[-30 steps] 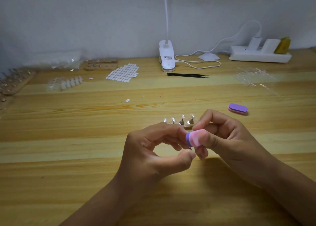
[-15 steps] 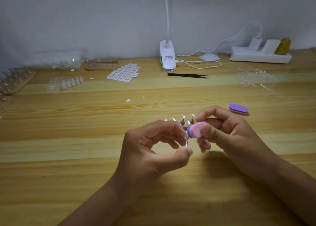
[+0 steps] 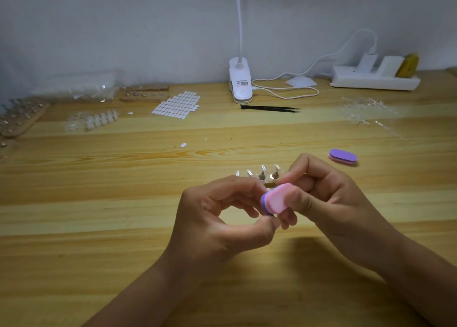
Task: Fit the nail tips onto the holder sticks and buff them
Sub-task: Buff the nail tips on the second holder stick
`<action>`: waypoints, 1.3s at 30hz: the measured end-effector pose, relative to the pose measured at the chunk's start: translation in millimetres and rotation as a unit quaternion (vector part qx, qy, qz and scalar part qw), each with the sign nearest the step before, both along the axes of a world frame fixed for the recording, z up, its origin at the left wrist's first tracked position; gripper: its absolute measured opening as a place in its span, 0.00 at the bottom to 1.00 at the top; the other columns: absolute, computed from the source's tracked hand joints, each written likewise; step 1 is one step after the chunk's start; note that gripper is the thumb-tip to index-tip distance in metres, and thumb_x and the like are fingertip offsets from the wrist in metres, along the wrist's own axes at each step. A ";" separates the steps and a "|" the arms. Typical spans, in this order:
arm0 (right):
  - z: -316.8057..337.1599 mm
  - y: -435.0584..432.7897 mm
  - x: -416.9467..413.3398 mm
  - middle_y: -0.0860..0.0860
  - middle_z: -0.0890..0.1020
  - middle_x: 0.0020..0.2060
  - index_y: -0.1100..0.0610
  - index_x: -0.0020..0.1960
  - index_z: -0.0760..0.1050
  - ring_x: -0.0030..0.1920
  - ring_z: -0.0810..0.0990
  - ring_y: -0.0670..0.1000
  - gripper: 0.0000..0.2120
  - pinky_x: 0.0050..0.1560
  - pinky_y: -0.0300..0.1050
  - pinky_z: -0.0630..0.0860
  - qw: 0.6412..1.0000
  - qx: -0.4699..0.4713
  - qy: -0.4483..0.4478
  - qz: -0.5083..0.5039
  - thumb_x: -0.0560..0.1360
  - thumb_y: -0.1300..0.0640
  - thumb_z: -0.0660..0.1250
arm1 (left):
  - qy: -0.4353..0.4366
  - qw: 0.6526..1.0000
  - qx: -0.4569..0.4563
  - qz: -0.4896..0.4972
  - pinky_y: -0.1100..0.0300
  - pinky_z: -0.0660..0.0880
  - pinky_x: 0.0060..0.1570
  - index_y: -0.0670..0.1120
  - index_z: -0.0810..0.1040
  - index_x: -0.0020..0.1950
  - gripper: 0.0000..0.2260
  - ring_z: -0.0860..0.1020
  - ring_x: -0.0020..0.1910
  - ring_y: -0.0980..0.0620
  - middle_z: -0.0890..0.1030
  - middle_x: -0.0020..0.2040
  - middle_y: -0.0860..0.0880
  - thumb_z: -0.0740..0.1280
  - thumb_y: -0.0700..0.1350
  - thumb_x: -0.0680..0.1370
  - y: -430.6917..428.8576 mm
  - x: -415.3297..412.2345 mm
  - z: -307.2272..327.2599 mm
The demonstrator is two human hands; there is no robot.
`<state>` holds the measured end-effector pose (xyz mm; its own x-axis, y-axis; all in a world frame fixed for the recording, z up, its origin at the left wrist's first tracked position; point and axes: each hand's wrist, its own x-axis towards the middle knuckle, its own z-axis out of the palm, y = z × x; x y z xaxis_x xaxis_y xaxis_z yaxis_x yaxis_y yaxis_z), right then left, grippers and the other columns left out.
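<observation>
right hand grip: right hand [image 3: 329, 203] pinches the pink and purple buffer block [image 3: 275, 199] between thumb and curled fingers, pink face up, well in front of the lamp base [image 3: 240, 84].
left hand grip: left hand [image 3: 217, 217] curls its thumb and forefinger in against the buffer's purple edge; whatever sits between them is hidden behind the block, so i cannot tell if it holds anything.
holder block: small holder block [image 3: 268, 185] with upright sticks and clear nail tips [image 3: 262, 170], in front of the lamp base, just behind the knuckles of both hands.
spare buffer: second purple buffer [image 3: 343, 156] lies flat, in front of and to the right of the lamp base, apart from the right hand.
near the lamp base: black tweezers [image 3: 269, 108] just in front of it; white tab sheet [image 3: 176, 105] just to its left; power strip [image 3: 373, 79] well to its right, against the wall.
far left of the lamp base: a row of loose tips [image 3: 99, 121], and a wooden rack [image 3: 19, 118] cut off by the picture's edge.
open room: bare table [image 3: 99, 227] runs wide in front of the lamp base, on the left-hand side and under both forearms up to the near edge.
</observation>
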<state>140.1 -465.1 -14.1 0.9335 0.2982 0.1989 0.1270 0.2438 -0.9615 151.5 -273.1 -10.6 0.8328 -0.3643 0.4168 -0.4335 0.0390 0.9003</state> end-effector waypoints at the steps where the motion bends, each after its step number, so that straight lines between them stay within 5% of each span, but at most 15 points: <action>1: 1.0 0.4 -0.2 0.52 0.84 0.36 0.53 0.49 0.78 0.35 0.81 0.48 0.10 0.39 0.39 0.78 1.000 -0.016 -0.006 0.000 0.74 0.48 0.74 | -0.002 1.000 -0.004 -0.004 0.60 0.76 0.42 0.45 0.82 0.44 0.07 0.81 0.37 0.50 0.83 0.37 0.52 0.74 0.39 0.67 1.0 -0.3 -0.6; 5: 3.4 -7.3 4.7 0.54 0.83 0.35 0.52 0.45 0.79 0.34 0.79 0.50 0.07 0.38 0.39 0.78 0.998 -0.024 0.010 -0.056 0.71 0.50 0.72 | 0.041 0.997 -0.058 -0.011 0.60 0.77 0.42 0.41 0.82 0.44 0.08 0.80 0.37 0.44 0.83 0.39 0.45 0.75 0.40 0.67 2.9 1.3 -2.9; 8: 1.8 -3.9 1.5 0.53 0.83 0.35 0.51 0.47 0.80 0.34 0.79 0.50 0.11 0.39 0.39 0.77 1.000 0.017 0.002 -0.013 0.72 0.45 0.76 | 0.061 0.995 -0.068 -0.047 0.58 0.78 0.42 0.44 0.82 0.44 0.05 0.81 0.38 0.48 0.84 0.39 0.49 0.74 0.40 0.69 1.7 2.3 -2.0; 11: 4.3 0.2 -2.2 0.53 0.85 0.37 0.50 0.49 0.81 0.35 0.81 0.47 0.09 0.39 0.39 0.78 0.998 -0.040 -0.038 -0.020 0.73 0.47 0.75 | 0.101 0.985 -0.077 -0.120 0.61 0.77 0.43 0.45 0.83 0.46 0.04 0.82 0.40 0.54 0.84 0.41 0.52 0.72 0.40 0.72 3.6 3.3 -2.9; 16: 7.4 -9.3 2.9 0.53 0.84 0.34 0.51 0.46 0.83 0.34 0.81 0.48 0.08 0.37 0.37 0.77 0.996 -0.013 -0.027 -0.082 0.70 0.48 0.75 | 0.202 0.958 -0.138 -0.148 0.58 0.77 0.44 0.42 0.82 0.49 0.16 0.80 0.39 0.50 0.82 0.41 0.47 0.77 0.51 0.69 4.4 10.1 -5.4; 30: 6.4 6.0 -8.3 0.53 0.85 0.38 0.56 0.49 0.79 0.36 0.82 0.47 0.10 0.40 0.36 0.78 0.997 -0.011 -0.068 -0.026 0.74 0.51 0.73 | 0.224 0.948 -0.124 -0.187 0.57 0.77 0.47 0.43 0.80 0.52 0.17 0.79 0.41 0.49 0.83 0.44 0.46 0.73 0.55 0.73 3.4 8.7 -8.3; 34: 9.4 -2.4 -3.4 0.51 0.85 0.35 0.57 0.46 0.79 0.35 0.82 0.47 0.07 0.38 0.36 0.78 0.994 -0.027 -0.047 -0.094 0.73 0.54 0.72 | 0.244 0.945 -0.125 -0.180 0.57 0.77 0.47 0.43 0.80 0.52 0.18 0.80 0.41 0.50 0.81 0.42 0.49 0.74 0.56 0.72 3.5 11.0 -8.9; 39: 4.7 4.2 -5.5 0.52 0.85 0.37 0.52 0.50 0.81 0.36 0.82 0.47 0.12 0.40 0.37 0.78 0.998 -0.010 -0.054 -0.034 0.72 0.46 0.74 | 0.261 0.934 -0.131 -0.206 0.58 0.78 0.48 0.45 0.80 0.52 0.17 0.81 0.42 0.50 0.83 0.44 0.48 0.72 0.56 0.73 2.4 11.2 -8.1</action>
